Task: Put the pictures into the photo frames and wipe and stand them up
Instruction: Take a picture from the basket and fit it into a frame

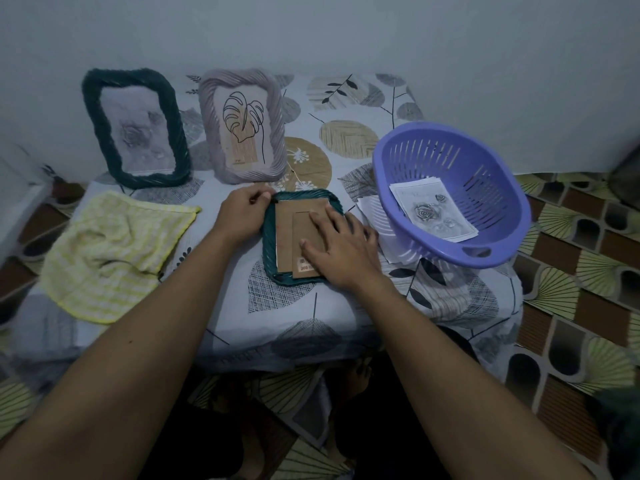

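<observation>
You get a dim, bluish view under soft, even light. Shadows are weak: a faint one under the basket [491, 188], deep darkness below the near edge of the tabletop [277, 317]. The wide lens bows the floor [571, 271] and wall [346, 29] toward the edges, fine detail is smeared, and the picture [135, 133] in the dark frame [152, 178] looks hazy.

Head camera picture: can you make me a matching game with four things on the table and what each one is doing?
Things:
1. yellow striped cloth
2. purple plastic basket
3. teal ribbed photo frame
4. lilac ribbed photo frame

States:
a. stands upright, showing a leaf drawing
b. lies face down, touched by the left hand and the right hand
c. holds a rose picture
d. lies crumpled at the left

Pairs: 1-d, 2-c, 3-b, 4-a
</observation>
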